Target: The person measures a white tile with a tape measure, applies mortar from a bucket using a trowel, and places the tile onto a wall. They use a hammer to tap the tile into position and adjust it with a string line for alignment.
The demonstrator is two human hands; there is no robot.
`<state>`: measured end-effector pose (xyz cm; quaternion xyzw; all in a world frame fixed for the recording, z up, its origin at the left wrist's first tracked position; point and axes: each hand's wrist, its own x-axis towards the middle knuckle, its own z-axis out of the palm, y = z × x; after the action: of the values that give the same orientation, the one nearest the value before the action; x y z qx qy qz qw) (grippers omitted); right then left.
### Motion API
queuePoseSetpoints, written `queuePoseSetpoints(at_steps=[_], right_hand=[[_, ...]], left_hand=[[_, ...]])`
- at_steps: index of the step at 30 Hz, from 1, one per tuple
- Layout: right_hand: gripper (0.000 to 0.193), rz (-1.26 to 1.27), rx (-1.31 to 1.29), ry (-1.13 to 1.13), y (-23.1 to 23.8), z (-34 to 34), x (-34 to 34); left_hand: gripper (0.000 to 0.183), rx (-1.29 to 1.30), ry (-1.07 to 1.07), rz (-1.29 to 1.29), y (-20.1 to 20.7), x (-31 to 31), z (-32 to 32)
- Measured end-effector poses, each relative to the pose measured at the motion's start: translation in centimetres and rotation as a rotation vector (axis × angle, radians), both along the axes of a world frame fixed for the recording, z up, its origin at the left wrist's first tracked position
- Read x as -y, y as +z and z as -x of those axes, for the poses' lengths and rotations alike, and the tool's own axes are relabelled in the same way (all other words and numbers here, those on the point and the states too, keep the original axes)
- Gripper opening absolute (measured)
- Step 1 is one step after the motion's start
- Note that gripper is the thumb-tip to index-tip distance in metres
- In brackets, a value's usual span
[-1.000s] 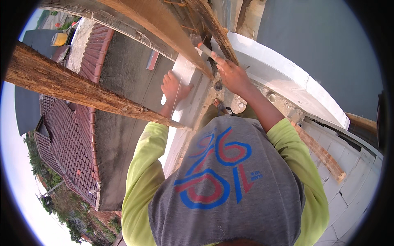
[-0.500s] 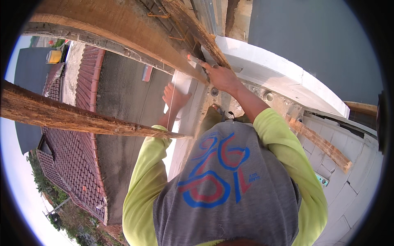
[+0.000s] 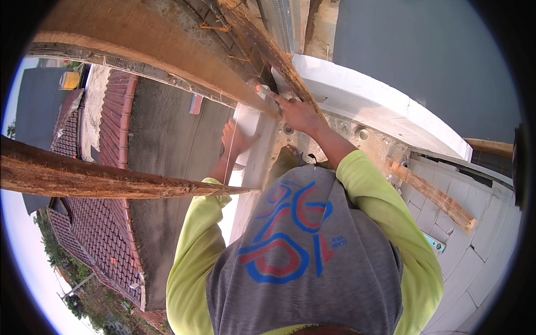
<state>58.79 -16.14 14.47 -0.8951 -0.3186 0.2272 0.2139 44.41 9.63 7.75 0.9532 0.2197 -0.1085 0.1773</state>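
- At the upper middle of the head view, grips a hammer-like tool (image 3: 266, 91) by its pale handle in the right hand (image 3: 301, 115), with the fingers closed round it.
- Puts the orange part of that tool near the lower end of a broad wooden beam (image 3: 184, 61), just beyond the right hand; cannot tell whether it touches anything there.
- Rests the left hand (image 3: 237, 139) on a white block (image 3: 251, 118), spread, with the thumb held apart from the fingers.
- Shows that block lying along the wall edge, left of the right hand, with a thin white string crossing close to the left hand.
- Slants a rough brown pole (image 3: 111, 177) in from the left, narrowing to a tip near the wall edge, and a second rough timber (image 3: 271, 42) down from the top, ending beside the right hand.
- Curves a white block wall (image 3: 385, 92) away to the right, with a round pipe end (image 3: 362, 134) between it and the feet.
- Leaves a broken wooden strip (image 3: 432, 195) on the pale blocks at right, near a teal level (image 3: 434, 243) partly hidden by the sleeve.
- Opens at far left onto a red tiled roof (image 3: 100, 234).
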Motion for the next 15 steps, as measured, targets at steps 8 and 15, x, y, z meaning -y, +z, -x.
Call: queuePoseSetpoints(at_steps=[8,15], right_hand=[[0.037,-0.045,0.011,-0.165,3.1,4.7,9.4],[0.035,0.139,-0.041,0.125,7.0,5.6,10.4]], left_hand=[[0.084,-0.271,-0.050,0.530,-1.7,-10.7,5.1],[0.068,-0.117,-0.095,0.544,-1.6,-9.8,5.6]])
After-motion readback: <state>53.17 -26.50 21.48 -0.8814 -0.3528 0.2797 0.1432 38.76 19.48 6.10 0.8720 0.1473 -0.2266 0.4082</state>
